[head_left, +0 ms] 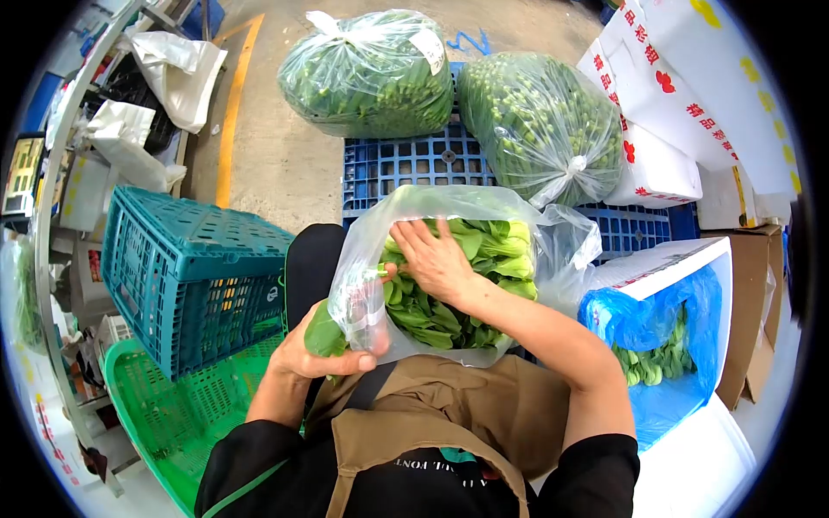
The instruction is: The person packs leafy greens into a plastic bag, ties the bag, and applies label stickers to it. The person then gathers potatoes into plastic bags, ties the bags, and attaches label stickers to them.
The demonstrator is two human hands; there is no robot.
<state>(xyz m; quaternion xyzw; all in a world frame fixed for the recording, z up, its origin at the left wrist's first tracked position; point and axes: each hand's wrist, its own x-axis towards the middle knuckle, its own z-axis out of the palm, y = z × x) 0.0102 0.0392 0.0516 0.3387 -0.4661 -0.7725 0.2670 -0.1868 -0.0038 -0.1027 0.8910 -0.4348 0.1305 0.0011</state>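
A clear plastic bag lies open over my lap, filled with green bok choy, the pale stalks toward the right. My left hand is closed on the bag's left side, its thumb in front and some fingers behind or inside the plastic. A loose green leaf rests against that hand. My right hand reaches into the bag and presses on the bok choy, fingers stretched out; their tips are partly hidden among leaves.
Two tied bags of green vegetables sit on a blue plastic pallet. Left are a teal crate and a green basket. At right, a white foam box with blue lining holds more greens, near a cardboard box.
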